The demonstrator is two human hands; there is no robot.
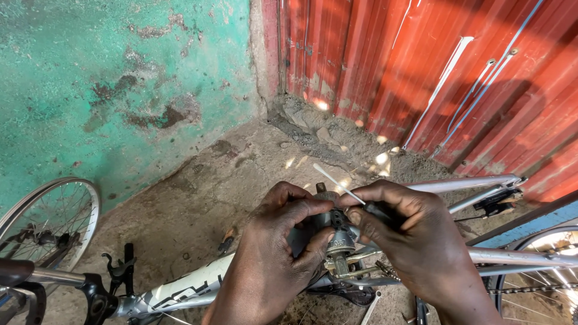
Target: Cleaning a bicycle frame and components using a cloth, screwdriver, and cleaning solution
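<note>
My left hand (pixel 274 253) grips a small grey metal bicycle part (pixel 337 232), a derailleur-like piece, from the left, thumb and fingers wrapped around its body. My right hand (pixel 409 241) pinches the same part from the right and also holds a thin white cable (pixel 338 183) that sticks up and to the left from the fingers. Both hands are held just above the white bicycle frame (pixel 180 292), which lies on its side. Part of a chain (pixel 530 290) shows to the right of my right hand.
A front wheel (pixel 51 219) and black handlebar (pixel 111 283) sit at lower left, a rear wheel (pixel 554 265) at lower right. A peeling green wall (pixel 108 90) and red corrugated metal sheet (pixel 433 66) meet at a dirt-piled corner. A spanner (pixel 370 307) lies on the concrete floor.
</note>
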